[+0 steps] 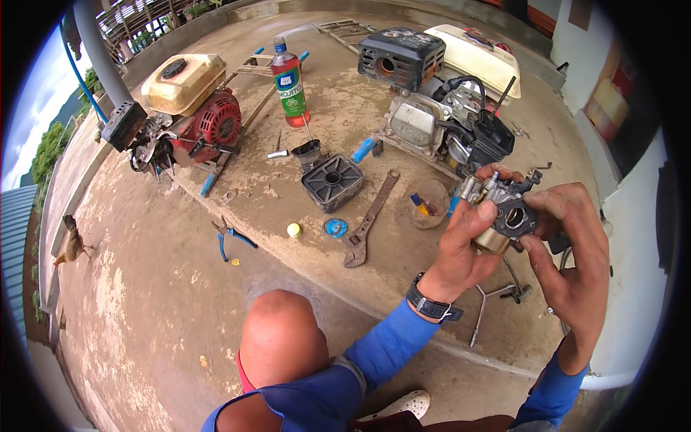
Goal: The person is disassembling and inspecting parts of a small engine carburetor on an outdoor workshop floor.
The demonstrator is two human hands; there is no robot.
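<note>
While both forearms extend above the right part of the concrete slab (392,284), the hands hold a carburetor (504,209) between them, clear of the surface. The left hand (461,248) grips the body from the left, thumb on the near side. The right hand (576,245) supports the opposite side, thumb and forefinger narrowed about the black flange (529,220).

Below the hands, a T-shaped tool (478,320) lies toward the slab's front edge. To the left stands a clear container (439,194), then an adjustable wrench (373,212), a blue ring-shaped cap (335,228) and a yellow ball (294,230). Blue-handled pliers (224,231) lie at the front edge.

Farther back, a black square housing (332,178) rests on the slab. A bottle of red liquid (293,93) stands upright behind it, between a red engine (219,119) on the left and a silver-and-black engine (417,126) on the right.
</note>
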